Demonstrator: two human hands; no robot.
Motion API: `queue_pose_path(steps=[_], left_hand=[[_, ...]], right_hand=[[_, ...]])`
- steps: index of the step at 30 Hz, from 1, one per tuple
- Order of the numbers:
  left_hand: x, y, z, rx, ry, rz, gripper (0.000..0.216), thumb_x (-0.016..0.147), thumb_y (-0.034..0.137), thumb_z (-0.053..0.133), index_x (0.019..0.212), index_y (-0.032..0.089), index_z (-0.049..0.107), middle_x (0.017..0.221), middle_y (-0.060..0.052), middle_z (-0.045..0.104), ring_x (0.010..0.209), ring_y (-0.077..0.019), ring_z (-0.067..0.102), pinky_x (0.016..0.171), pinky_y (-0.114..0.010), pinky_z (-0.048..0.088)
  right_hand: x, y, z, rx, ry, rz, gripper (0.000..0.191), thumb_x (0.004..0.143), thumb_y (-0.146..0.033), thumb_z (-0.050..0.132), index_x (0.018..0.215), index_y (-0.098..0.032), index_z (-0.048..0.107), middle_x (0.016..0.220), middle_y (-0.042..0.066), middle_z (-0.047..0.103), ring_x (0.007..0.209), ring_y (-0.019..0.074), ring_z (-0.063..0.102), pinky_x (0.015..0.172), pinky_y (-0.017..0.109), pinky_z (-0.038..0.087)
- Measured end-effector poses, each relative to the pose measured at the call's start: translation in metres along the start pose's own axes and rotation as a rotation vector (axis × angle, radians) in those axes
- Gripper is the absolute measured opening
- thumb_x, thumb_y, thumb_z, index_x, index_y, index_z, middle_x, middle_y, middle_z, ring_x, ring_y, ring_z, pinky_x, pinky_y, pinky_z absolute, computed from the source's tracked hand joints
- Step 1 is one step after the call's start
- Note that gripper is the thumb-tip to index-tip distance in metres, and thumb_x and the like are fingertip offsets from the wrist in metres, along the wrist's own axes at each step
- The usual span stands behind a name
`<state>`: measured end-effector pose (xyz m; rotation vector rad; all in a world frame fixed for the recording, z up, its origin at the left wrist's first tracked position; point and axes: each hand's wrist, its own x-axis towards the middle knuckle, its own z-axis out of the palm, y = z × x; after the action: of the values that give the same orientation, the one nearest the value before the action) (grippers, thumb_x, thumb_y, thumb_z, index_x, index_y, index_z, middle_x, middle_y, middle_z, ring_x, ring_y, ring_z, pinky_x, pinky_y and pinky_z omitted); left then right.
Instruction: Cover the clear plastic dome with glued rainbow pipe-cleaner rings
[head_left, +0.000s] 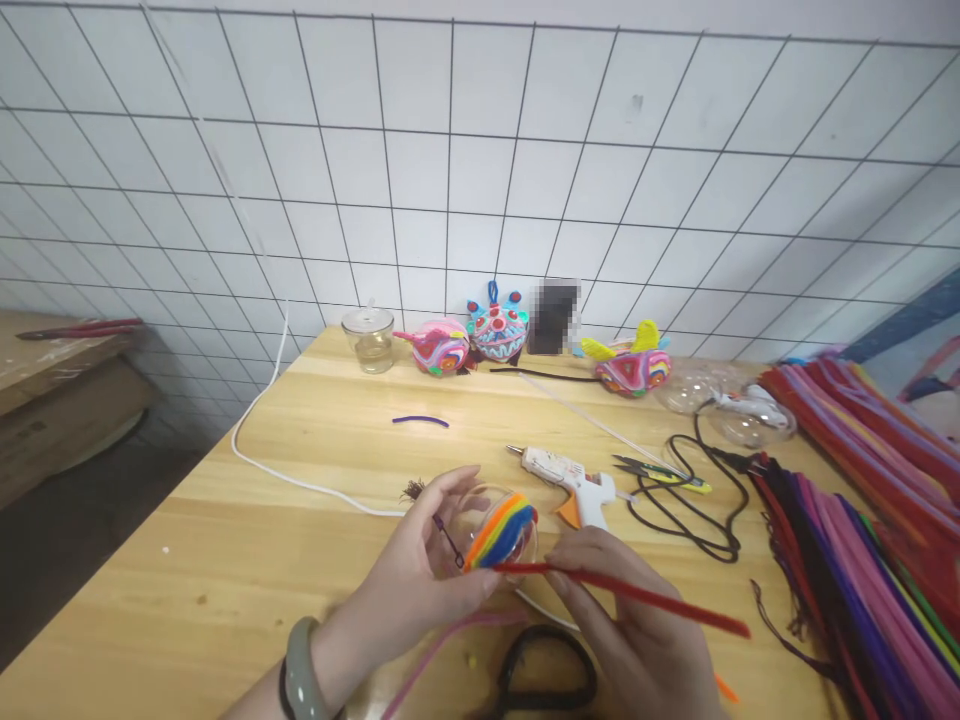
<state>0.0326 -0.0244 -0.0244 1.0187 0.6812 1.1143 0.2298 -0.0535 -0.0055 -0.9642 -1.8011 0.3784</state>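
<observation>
My left hand (431, 555) is closed round a clear plastic ball (529, 540). Bands of orange, yellow and blue pipe cleaner (504, 530) cover part of the ball. A dark purple tasselled cord (448, 543) hangs at the ball's left side by my palm. My right hand (630, 620) pinches a red pipe cleaner (652, 592), whose left end lies against the ball's lower edge by my left thumb. Below my hands are black-handled scissors (589, 690) and a pink pipe cleaner (431, 650), both partly out of view.
A white glue gun (559, 470) and a yellow cutter (667, 475) lie beyond my hands beside a black cable (731, 520). Finished ornaments (499, 330), a glass cup (369, 345) and clear balls (750, 418) stand along the back. Bundled pipe cleaners (847, 560) fill the right side.
</observation>
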Motion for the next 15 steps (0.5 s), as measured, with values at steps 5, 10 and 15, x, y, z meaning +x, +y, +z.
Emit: queue_pose_path(steps=[5, 10, 15], left_hand=[[-0.0013, 0.0037, 0.0022, 0.043, -0.012, -0.012, 0.068, 0.065, 0.010, 0.083, 0.125, 0.028, 0.055, 0.128, -0.010, 0.062, 0.120, -0.0277, 0.060, 0.101, -0.039, 0.048], [-0.0025, 0.0041, 0.0022, 0.047, -0.062, -0.034, 0.066, 0.068, 0.010, 0.081, 0.126, 0.029, 0.053, 0.128, -0.010, 0.063, 0.119, -0.0265, 0.062, 0.100, -0.040, 0.049], [-0.0035, 0.0020, 0.0017, 0.017, -0.069, -0.059, 0.067, 0.069, 0.012, 0.081, 0.127, 0.030, 0.052, 0.129, -0.009, 0.062, 0.118, -0.0266, 0.062, 0.099, -0.040, 0.050]], right_hand=[[0.0054, 0.0000, 0.0037, -0.016, 0.075, 0.029, 0.008, 0.089, -0.016, 0.064, 0.090, -0.024, 0.067, 0.077, 0.002, 0.070, 0.071, 0.0161, 0.069, 0.066, 0.023, 0.058], [0.0033, 0.0044, 0.0026, -0.056, 0.053, 0.048, 0.009, 0.089, -0.016, 0.064, 0.091, -0.023, 0.068, 0.079, 0.004, 0.071, 0.074, 0.0183, 0.069, 0.068, 0.027, 0.059], [0.0045, 0.0046, 0.0022, -0.058, 0.058, 0.041, 0.009, 0.089, -0.014, 0.063, 0.089, -0.023, 0.067, 0.078, 0.003, 0.070, 0.073, 0.0180, 0.069, 0.066, 0.027, 0.059]])
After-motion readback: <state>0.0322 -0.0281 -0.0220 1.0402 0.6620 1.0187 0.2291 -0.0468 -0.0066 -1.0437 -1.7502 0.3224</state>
